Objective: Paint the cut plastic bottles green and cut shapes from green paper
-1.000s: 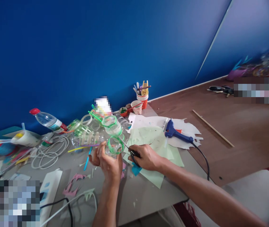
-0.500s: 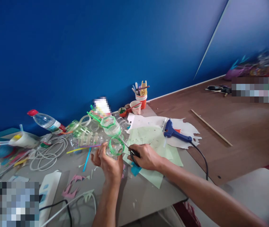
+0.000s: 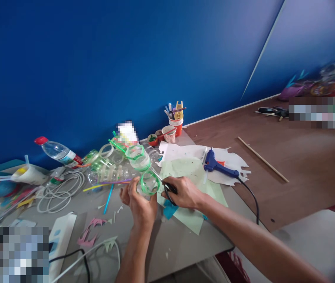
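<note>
My left hand (image 3: 139, 202) is wrapped round a clear plastic cup-like piece (image 3: 150, 183) with a green rim, its round opening facing up. My right hand (image 3: 183, 192) grips black-handled scissors (image 3: 171, 188), whose blades point up and left along the far side of the green rim. Whether the blades touch the plastic I cannot tell. Just beyond stands another clear piece with green edging (image 3: 138, 158). A scrap of blue paper (image 3: 170, 211) lies below the scissors, on pale green sheets (image 3: 189, 224).
A blue glue gun (image 3: 219, 166) rests on white paper at the right, its black cord trailing off the grey table. Clear bottles, a red-capped bottle (image 3: 57, 151), coiled white cable (image 3: 64, 192) and a power strip (image 3: 64, 239) fill the left. A wooden stick (image 3: 263, 159) lies on the brown board.
Both hands have shifted slightly to the right, with the green-rimmed piece and the scissors. The things on the table stay where they were.
</note>
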A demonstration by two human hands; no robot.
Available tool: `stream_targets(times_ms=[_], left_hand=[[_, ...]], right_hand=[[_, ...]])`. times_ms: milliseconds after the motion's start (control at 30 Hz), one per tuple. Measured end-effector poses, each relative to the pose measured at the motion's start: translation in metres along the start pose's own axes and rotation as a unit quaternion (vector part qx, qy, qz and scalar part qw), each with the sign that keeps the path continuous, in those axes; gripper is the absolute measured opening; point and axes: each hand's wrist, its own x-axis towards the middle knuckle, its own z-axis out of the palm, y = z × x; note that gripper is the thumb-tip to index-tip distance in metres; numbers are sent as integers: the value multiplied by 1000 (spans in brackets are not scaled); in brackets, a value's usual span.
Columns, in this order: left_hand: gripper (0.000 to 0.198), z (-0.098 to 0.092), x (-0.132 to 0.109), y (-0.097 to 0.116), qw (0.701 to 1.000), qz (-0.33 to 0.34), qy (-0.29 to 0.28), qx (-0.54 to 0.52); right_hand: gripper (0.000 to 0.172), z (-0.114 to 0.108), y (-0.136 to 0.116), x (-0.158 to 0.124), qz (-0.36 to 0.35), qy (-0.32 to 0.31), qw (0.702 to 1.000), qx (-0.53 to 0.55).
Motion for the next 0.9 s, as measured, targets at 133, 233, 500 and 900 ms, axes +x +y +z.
stream_targets(times_ms=[133,233,500,900], left_hand=[[64,-1,1,1,999,35,12,4],[65,-1,2,0,997,72,11,14],[67,-1,3,-3,998,42,-26,-33],[62,-4,5,-2,980,-44,-129,-147]], right_hand=[[26,-4,1,1,-12,-11,1000,-8],[29,-10,0,1,-10,-9,1000,-29],[24,-20,3,1,-39,-15,997,-72],[27,-27,11,3,-64,0,992,-106]])
